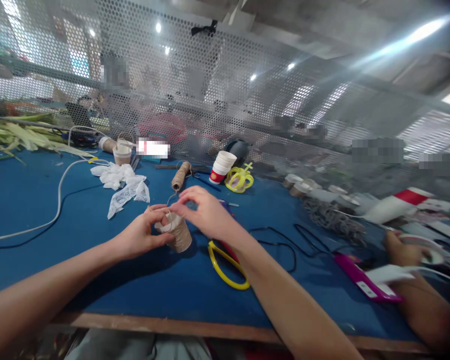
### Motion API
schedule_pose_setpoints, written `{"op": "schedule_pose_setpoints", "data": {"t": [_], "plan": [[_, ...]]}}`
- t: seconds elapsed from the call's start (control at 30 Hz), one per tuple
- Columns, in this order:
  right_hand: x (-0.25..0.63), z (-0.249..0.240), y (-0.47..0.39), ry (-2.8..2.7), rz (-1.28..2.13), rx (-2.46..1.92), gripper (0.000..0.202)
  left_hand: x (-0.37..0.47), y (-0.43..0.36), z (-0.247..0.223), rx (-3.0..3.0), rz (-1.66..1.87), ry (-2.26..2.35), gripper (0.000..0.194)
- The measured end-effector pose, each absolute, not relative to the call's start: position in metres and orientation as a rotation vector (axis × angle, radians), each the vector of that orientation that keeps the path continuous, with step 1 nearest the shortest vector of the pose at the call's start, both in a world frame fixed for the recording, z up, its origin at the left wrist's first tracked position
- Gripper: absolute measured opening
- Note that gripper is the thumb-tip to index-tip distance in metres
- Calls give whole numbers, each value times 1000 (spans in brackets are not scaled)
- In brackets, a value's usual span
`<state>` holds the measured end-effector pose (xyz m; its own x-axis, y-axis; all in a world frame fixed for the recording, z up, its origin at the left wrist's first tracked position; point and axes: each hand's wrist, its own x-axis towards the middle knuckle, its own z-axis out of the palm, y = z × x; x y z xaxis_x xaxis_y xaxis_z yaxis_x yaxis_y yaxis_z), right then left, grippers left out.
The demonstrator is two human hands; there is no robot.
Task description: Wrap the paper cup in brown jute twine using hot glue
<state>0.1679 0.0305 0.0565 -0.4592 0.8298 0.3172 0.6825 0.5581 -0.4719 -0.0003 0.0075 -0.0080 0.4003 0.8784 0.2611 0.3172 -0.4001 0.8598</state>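
Twine (181, 237) covers the cup's (162, 228) side, not yet its white rim, left hand (147, 233) gripping the cup, right hand (204, 212) pinching twine.

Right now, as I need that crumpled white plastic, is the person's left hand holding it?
No, the left hand holds the twine-wrapped cup, while the crumpled white plastic lies apart on the blue tabletop.
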Motion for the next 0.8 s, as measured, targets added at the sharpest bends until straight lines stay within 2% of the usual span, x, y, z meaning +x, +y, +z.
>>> {"op": "schedule_pose_setpoints", "data": {"t": [0.1,0.23,0.4,0.6,0.8], "plan": [[146,59,21,-2336,436,-1159,18,0,7,-7,1902,988,1018,24],[155,60,20,-2151,698,-1218,10,-1,8,-5,1832,980,954,15],[182,59,12,-1870,904,-1164,16,-3,6,0,1621,947,824,19],[191,49,-2,-1732,952,-1100,18,-4,4,5,1518,879,778,19],[194,44,-7,-1711,949,-1109,18,-5,1,9,1444,831,785,35]]}}
